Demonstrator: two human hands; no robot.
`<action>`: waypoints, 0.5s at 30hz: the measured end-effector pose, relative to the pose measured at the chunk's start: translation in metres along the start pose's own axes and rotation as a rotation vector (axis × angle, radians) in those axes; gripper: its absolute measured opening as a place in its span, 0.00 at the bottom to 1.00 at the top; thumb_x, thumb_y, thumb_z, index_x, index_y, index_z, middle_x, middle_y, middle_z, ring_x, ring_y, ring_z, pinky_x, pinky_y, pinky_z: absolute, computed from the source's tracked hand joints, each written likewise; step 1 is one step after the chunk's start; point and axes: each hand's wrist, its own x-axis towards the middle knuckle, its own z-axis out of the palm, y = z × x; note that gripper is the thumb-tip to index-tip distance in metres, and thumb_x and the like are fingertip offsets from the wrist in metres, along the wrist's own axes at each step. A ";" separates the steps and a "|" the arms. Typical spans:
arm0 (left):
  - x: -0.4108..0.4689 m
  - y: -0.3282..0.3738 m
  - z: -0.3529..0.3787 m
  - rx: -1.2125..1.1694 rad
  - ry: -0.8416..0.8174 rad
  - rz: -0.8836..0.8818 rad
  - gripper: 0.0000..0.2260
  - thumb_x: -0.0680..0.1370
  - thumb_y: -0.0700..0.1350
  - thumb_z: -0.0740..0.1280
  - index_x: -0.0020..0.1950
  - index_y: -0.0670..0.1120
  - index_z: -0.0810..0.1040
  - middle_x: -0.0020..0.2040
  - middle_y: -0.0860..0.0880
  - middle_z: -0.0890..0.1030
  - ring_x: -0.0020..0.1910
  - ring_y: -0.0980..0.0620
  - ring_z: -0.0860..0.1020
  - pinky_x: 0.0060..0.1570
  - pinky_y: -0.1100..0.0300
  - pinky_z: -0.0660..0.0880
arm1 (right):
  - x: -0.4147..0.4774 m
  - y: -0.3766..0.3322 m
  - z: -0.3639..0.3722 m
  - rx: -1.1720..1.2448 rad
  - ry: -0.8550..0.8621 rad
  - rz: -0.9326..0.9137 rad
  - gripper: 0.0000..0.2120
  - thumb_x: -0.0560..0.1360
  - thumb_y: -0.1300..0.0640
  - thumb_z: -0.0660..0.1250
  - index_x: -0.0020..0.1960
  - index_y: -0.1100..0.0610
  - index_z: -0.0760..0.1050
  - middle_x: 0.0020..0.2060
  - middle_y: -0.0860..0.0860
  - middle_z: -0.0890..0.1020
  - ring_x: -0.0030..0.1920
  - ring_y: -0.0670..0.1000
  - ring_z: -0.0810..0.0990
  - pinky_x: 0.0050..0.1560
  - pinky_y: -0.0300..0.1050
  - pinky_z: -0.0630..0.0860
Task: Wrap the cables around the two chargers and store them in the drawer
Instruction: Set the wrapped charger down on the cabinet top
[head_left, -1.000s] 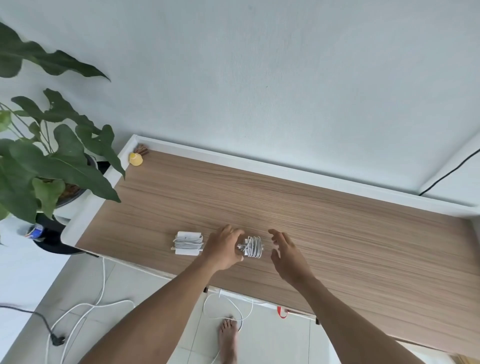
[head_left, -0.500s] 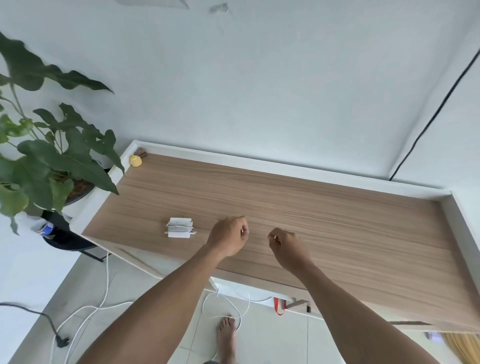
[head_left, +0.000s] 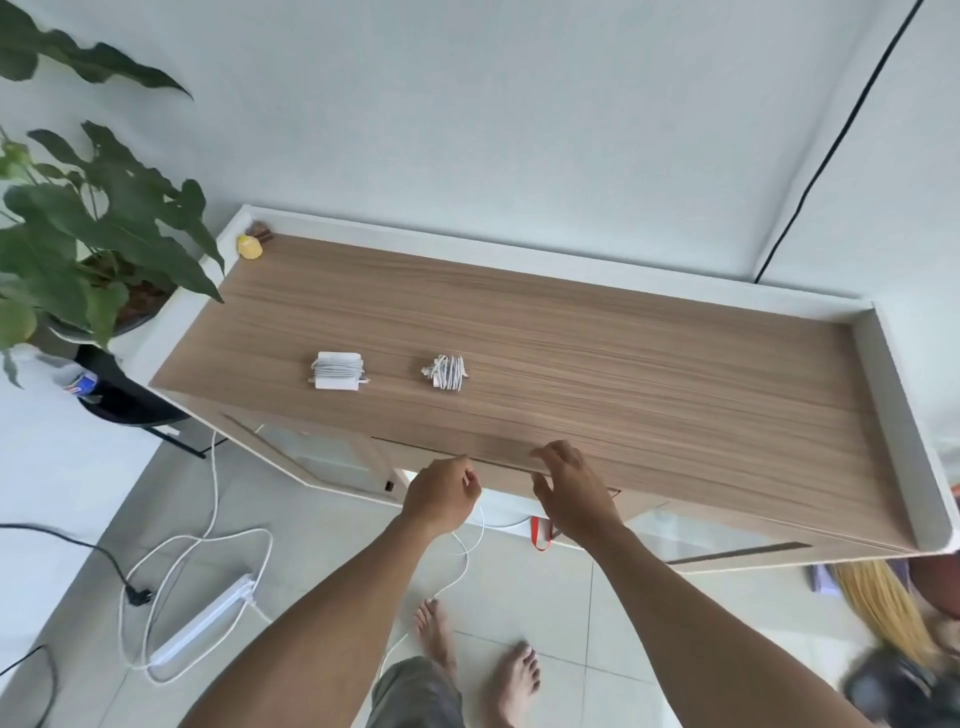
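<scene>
Both bundles are done, as far as I can see. The larger charger (head_left: 337, 371) lies flat on the counter (head_left: 649, 395) with its cable wound round its middle, and the smaller charger (head_left: 444, 372) sits well apart from it at its 3 o'clock, also wound, though more loosely and with a short end sticking out. Neither is held; both lie toward 12 o'clock from my hands, out of reach of the fingers as they are. So I judge the wrapping finished and the storing not yet begun. The drawer (head_left: 501, 474), which I take to be the wood panel under the seam along the counter's near edge, looks closed. My left hand (head_left: 441, 493) is at that edge with its fingers curled under; I cannot tell whether its grip has caught the drawer's lip or closed on nothing. My right hand (head_left: 571, 491) is just at its 3 o'clock, its grip apart, fingers spread loosely with the tips at the counter's edge. What is left, I reckon, is to pull the drawer out, carry both chargers in and push it shut.
</scene>
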 end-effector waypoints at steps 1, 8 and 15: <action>-0.002 -0.004 0.005 -0.028 -0.027 -0.041 0.06 0.76 0.46 0.63 0.47 0.49 0.79 0.46 0.50 0.84 0.47 0.46 0.80 0.44 0.58 0.73 | -0.002 -0.001 0.002 -0.014 -0.016 0.008 0.17 0.77 0.57 0.61 0.66 0.54 0.71 0.62 0.50 0.73 0.63 0.53 0.71 0.57 0.48 0.73; 0.005 -0.012 0.035 -0.982 -0.179 -0.673 0.09 0.82 0.48 0.56 0.52 0.44 0.72 0.38 0.47 0.78 0.32 0.50 0.75 0.35 0.60 0.69 | -0.005 -0.010 0.027 -0.052 -0.060 0.051 0.21 0.78 0.55 0.60 0.70 0.54 0.64 0.67 0.48 0.69 0.66 0.53 0.69 0.59 0.48 0.72; 0.035 -0.039 0.084 -1.465 -0.174 -0.853 0.25 0.82 0.60 0.50 0.67 0.43 0.69 0.52 0.40 0.81 0.49 0.42 0.79 0.55 0.49 0.75 | -0.007 -0.012 0.063 -0.056 0.024 0.085 0.27 0.76 0.55 0.64 0.73 0.54 0.61 0.70 0.47 0.66 0.71 0.50 0.63 0.66 0.47 0.69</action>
